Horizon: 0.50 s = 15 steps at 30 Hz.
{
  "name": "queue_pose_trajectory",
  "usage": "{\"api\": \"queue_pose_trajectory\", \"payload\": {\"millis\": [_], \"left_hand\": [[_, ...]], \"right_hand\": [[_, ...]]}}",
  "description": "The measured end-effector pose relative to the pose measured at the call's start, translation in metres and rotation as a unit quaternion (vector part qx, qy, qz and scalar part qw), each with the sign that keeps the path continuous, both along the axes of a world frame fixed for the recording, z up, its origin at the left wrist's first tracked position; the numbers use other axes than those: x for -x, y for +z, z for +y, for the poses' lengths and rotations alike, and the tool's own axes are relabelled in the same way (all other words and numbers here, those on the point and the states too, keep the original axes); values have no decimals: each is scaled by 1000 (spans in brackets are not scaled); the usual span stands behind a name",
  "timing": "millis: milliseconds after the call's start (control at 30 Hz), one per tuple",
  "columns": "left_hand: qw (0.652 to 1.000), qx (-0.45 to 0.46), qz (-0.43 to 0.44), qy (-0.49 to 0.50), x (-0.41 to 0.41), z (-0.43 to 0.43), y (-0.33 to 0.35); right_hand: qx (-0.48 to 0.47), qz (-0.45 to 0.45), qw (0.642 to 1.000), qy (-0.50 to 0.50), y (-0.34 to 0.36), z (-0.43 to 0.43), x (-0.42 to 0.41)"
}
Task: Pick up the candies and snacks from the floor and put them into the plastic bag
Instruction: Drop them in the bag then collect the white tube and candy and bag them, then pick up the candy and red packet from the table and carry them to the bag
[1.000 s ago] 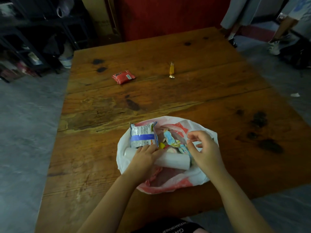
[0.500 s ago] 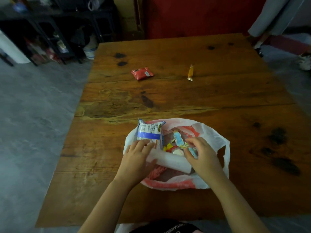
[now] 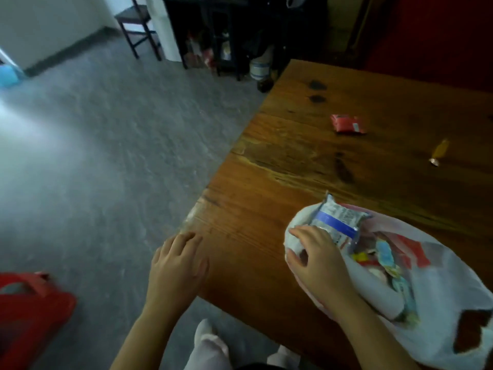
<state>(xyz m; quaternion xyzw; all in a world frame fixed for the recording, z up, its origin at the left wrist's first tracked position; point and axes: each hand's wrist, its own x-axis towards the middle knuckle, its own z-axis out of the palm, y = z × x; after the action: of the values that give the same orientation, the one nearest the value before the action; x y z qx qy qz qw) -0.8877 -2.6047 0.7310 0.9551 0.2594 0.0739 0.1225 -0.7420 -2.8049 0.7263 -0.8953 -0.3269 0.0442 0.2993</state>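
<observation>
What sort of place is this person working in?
Likely a lived-in home or back room: a worn wooden table, a grey concrete-like floor and a dark cluttered shelf behind.

Both bare forearms reach forward. The left hand (image 3: 178, 271) is palm down, fingers straight and loosely spread, holding nothing. The right hand (image 3: 318, 263) arches, fingers and thumb curled round the rim of the plastic bag (image 3: 437, 305)

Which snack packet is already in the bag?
The blue-striped silver packet, sticking out of the plastic bag; the red packet lies loose on the table.
</observation>
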Motion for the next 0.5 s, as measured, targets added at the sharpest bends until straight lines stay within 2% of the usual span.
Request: {"api": "queue_pose_trajectory", "payload": {"millis": [133, 367, 500], "left_hand": [[999, 4, -14, 36, 45, 47, -3], [993, 28, -40, 112, 114, 165, -18], [991, 46, -59, 115, 130, 239, -20]], "right_hand": [[23, -24, 996, 78, -2, 60, 20], [47, -32, 990, 130, -8, 212, 86], [36, -13, 988, 152, -18, 307, 121]]}}
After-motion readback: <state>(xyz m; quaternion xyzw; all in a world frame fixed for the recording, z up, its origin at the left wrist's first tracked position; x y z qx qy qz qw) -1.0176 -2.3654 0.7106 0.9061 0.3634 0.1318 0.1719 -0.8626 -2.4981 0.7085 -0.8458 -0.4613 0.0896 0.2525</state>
